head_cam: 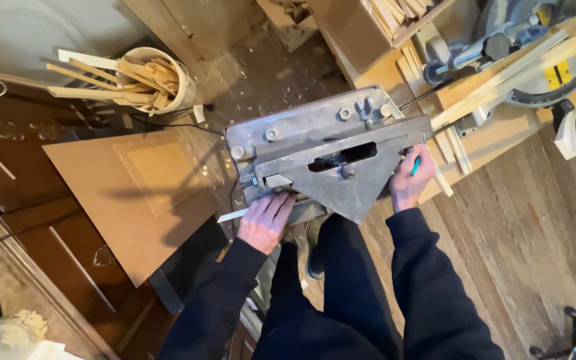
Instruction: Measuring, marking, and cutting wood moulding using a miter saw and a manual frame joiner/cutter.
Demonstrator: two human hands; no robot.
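A grey metal machine (315, 143) with a triangular plate stands in front of me. My left hand (265, 220) lies palm down on a thin light wooden strip (232, 215) at the machine's near left edge, pressing it flat. My right hand (409, 181) rests against the machine's right side, fingers curled around a small teal tool (415, 165) that looks like a pencil. My dark sleeves and legs fill the bottom of the view.
A round bucket (180, 93) of wood offcuts stands at the far left. A brown panel (135, 193) lies on the floor to the left. A miter saw (535, 47) with long wooden strips (501, 83) sits on a bench at the far right. Sawdust covers the floor.
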